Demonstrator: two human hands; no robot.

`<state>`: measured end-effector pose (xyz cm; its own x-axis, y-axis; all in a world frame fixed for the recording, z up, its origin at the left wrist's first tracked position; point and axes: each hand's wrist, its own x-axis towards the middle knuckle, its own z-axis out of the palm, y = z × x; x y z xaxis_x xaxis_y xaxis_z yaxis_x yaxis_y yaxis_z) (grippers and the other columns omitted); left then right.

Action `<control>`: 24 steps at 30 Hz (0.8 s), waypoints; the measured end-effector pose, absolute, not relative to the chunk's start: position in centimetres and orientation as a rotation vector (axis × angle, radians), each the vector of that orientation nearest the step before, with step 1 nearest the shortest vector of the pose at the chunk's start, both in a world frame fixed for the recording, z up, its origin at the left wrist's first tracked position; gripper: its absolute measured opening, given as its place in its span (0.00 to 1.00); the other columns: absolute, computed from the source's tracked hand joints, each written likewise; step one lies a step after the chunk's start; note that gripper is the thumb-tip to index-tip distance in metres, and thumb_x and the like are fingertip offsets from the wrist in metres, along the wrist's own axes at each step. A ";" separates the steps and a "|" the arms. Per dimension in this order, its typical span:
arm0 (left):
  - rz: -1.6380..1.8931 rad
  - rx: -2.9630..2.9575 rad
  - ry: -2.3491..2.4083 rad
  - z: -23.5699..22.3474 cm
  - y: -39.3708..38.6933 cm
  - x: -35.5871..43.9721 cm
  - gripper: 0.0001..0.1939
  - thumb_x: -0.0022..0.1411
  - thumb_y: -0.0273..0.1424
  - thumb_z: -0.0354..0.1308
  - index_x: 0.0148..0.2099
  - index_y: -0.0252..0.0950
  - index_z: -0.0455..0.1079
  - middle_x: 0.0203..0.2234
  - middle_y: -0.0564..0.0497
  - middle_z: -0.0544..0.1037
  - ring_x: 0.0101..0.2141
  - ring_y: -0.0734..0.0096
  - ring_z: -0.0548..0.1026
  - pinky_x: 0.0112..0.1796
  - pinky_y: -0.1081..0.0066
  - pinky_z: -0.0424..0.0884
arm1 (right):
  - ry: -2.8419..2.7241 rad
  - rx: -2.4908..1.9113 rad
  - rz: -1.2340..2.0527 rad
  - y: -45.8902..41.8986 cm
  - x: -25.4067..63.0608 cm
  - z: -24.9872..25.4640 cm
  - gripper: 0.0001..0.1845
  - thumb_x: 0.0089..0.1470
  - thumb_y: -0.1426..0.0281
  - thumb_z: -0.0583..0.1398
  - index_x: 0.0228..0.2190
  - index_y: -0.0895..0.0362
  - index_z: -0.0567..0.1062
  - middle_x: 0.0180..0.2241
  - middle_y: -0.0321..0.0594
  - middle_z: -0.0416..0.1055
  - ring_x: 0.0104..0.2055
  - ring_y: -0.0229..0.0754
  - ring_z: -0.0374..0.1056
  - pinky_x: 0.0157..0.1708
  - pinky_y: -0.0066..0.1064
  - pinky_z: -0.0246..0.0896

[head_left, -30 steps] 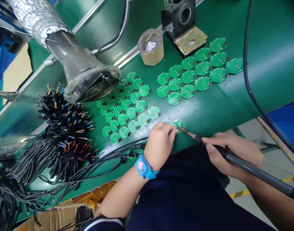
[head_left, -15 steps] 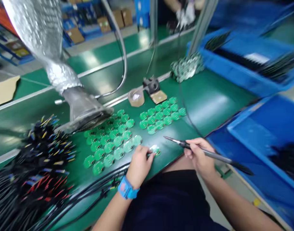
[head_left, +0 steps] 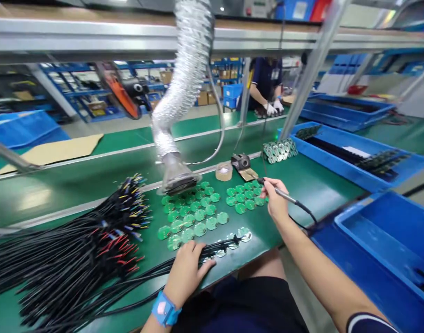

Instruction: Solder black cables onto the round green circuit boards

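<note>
My left hand (head_left: 187, 266) is low over the bench, fingers curled over several black cables (head_left: 217, 247) that come out between thumb and forefinger. The cable ends lie at a row of green round circuit boards (head_left: 245, 234). In my right hand (head_left: 277, 199) is a soldering iron (head_left: 284, 195), gripped near its front like a pen. Its tip points at the tan sponge tray of the iron stand (head_left: 248, 174); whether it touches cannot be made out. More green boards (head_left: 199, 215) lie in rows in front of my hands.
A fume extraction hood (head_left: 179, 178) hangs over the boards. Left lies a big bundle of black cables (head_left: 90, 259) with coloured wire ends. A tape roll (head_left: 224, 171) stands beside the stand, stacked boards (head_left: 280, 151) behind. Blue bins (head_left: 357, 157) are at right. A gloved co-worker (head_left: 265, 88) works across.
The view has tilted up. My right hand has carried the soldering iron from beside the near board forward to the stand. My left hand has shifted left from the board onto the cables.
</note>
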<state>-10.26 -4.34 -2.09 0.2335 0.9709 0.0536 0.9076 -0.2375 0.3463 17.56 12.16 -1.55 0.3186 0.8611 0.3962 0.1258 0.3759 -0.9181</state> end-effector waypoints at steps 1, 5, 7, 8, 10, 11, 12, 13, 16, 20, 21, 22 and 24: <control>0.418 2.249 1.767 -2.3 -4.5 -10.5 0.19 0.60 0.42 0.54 0.48 0.35 0.68 0.38 0.45 0.71 0.41 0.59 0.70 0.44 0.61 0.67 | -1.209 -1.098 0.621 13.1 16.8 -1.5 0.16 0.58 0.61 0.54 0.41 0.61 0.67 0.28 0.33 0.65 0.23 0.29 0.60 0.22 0.23 0.61; 0.556 2.215 1.802 -3.3 -4.8 -10.8 0.16 0.59 0.40 0.56 0.46 0.36 0.68 0.37 0.46 0.71 0.40 0.60 0.70 0.43 0.61 0.68 | -1.470 -1.106 0.554 16.7 14.0 -1.4 0.16 0.57 0.62 0.55 0.44 0.60 0.67 0.40 0.41 0.67 0.37 0.36 0.66 0.36 0.33 0.67; 0.598 2.219 1.813 -3.7 -4.8 -10.8 0.15 0.58 0.41 0.56 0.44 0.36 0.69 0.36 0.47 0.71 0.39 0.61 0.71 0.42 0.62 0.69 | -1.623 -1.099 0.538 18.1 13.2 -1.3 0.15 0.57 0.63 0.55 0.43 0.59 0.69 0.43 0.42 0.67 0.42 0.39 0.65 0.41 0.37 0.66; 0.612 2.223 1.822 -3.8 -4.9 -10.9 0.15 0.58 0.41 0.57 0.43 0.37 0.69 0.35 0.47 0.72 0.38 0.61 0.71 0.41 0.62 0.69 | -1.692 -1.096 0.535 18.5 13.1 -1.3 0.14 0.57 0.63 0.55 0.42 0.59 0.69 0.43 0.42 0.67 0.43 0.39 0.65 0.43 0.38 0.65; 0.632 2.229 1.852 -4.0 -4.9 -11.1 0.15 0.57 0.42 0.57 0.40 0.37 0.70 0.33 0.48 0.72 0.37 0.62 0.72 0.39 0.63 0.70 | -1.802 -1.093 0.529 18.6 13.1 -1.4 0.14 0.57 0.62 0.55 0.42 0.58 0.70 0.43 0.42 0.67 0.43 0.39 0.65 0.44 0.39 0.64; 0.643 2.234 1.869 -4.1 -4.9 -11.2 0.15 0.56 0.43 0.58 0.39 0.37 0.70 0.32 0.49 0.71 0.36 0.62 0.72 0.38 0.63 0.70 | -1.842 -1.090 0.526 18.1 13.3 -1.6 0.14 0.57 0.62 0.55 0.42 0.58 0.70 0.43 0.42 0.67 0.43 0.39 0.65 0.44 0.39 0.64; 0.658 2.241 1.882 -4.2 -5.0 -11.4 0.15 0.56 0.43 0.58 0.38 0.38 0.70 0.32 0.49 0.71 0.36 0.62 0.72 0.37 0.64 0.70 | -1.877 -1.086 0.524 17.3 13.6 -1.9 0.15 0.58 0.62 0.55 0.43 0.58 0.69 0.44 0.42 0.67 0.43 0.39 0.65 0.44 0.39 0.64; 0.674 2.248 1.891 -4.2 -5.0 -11.4 0.15 0.55 0.44 0.58 0.38 0.38 0.70 0.31 0.50 0.71 0.35 0.62 0.72 0.37 0.64 0.70 | -1.907 -1.079 0.525 16.1 14.0 -2.4 0.15 0.58 0.62 0.54 0.43 0.58 0.69 0.44 0.42 0.67 0.43 0.39 0.66 0.44 0.38 0.65; 0.701 2.256 1.903 -4.3 -5.1 -11.4 0.14 0.56 0.44 0.58 0.37 0.38 0.69 0.30 0.50 0.71 0.35 0.62 0.72 0.36 0.65 0.69 | -1.991 -1.045 0.544 11.0 15.2 -4.1 0.17 0.59 0.62 0.53 0.45 0.59 0.68 0.40 0.41 0.69 0.38 0.37 0.67 0.39 0.36 0.67; 0.599 2.224 1.884 -3.8 -5.0 -11.2 0.15 0.57 0.44 0.56 0.37 0.37 0.68 0.32 0.49 0.72 0.36 0.61 0.71 0.38 0.64 0.67 | -2.149 -0.933 0.539 4.6 16.0 -5.6 0.17 0.55 0.58 0.56 0.37 0.59 0.71 0.40 0.42 0.70 0.42 0.39 0.67 0.43 0.38 0.65; 0.556 2.228 1.859 -3.6 -5.0 -11.2 0.16 0.57 0.44 0.56 0.37 0.36 0.68 0.32 0.49 0.72 0.37 0.60 0.70 0.39 0.63 0.66 | -2.196 -0.897 0.539 3.6 15.9 -5.7 0.19 0.51 0.55 0.59 0.36 0.59 0.71 0.42 0.42 0.70 0.44 0.40 0.66 0.44 0.39 0.64; 0.500 2.237 1.826 -3.3 -4.9 -11.4 0.16 0.57 0.44 0.56 0.38 0.36 0.68 0.33 0.48 0.72 0.38 0.60 0.70 0.40 0.64 0.65 | -2.236 -0.866 0.538 3.0 15.7 -5.7 0.22 0.48 0.54 0.61 0.35 0.59 0.71 0.43 0.43 0.70 0.45 0.41 0.66 0.45 0.39 0.64; 0.364 2.250 1.752 -2.6 -4.8 -12.3 0.19 0.55 0.46 0.56 0.40 0.36 0.68 0.35 0.47 0.73 0.39 0.60 0.70 0.41 0.64 0.65 | -2.282 -0.836 0.528 2.4 15.4 -5.8 0.23 0.46 0.53 0.63 0.35 0.59 0.71 0.43 0.43 0.70 0.46 0.42 0.66 0.45 0.38 0.64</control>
